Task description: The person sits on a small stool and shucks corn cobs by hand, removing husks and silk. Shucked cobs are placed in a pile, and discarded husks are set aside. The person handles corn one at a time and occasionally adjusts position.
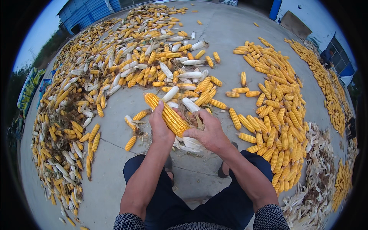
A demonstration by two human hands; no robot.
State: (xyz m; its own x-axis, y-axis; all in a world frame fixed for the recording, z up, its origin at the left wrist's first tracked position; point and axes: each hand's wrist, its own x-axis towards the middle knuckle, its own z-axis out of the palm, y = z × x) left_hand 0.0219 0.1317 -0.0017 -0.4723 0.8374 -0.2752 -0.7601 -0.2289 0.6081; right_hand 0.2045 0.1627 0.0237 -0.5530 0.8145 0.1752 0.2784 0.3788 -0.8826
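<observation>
A yellow ear of corn (169, 116) lies slanted across my left hand (161, 123), its kernels bare of husk. The fingers and thumb of that hand are closed around it. At the ear's lower right end, my right hand (211, 132) pinches a dry corn husk (199, 122) between thumb and fingers. Beneath both hands, pale peeled husks (191, 144) lie on the concrete. Just beyond are white-husked ears (190, 105) mixed with bare yellow ones (202, 98).
A wide heap of partly husked corn (115, 54) curves from ahead round to the left. On the right lies a pile of bare ears (283, 123), with a heap of dry husks (317, 172) beside it. A person (327, 56) is at the far right, near another row of corn (319, 74).
</observation>
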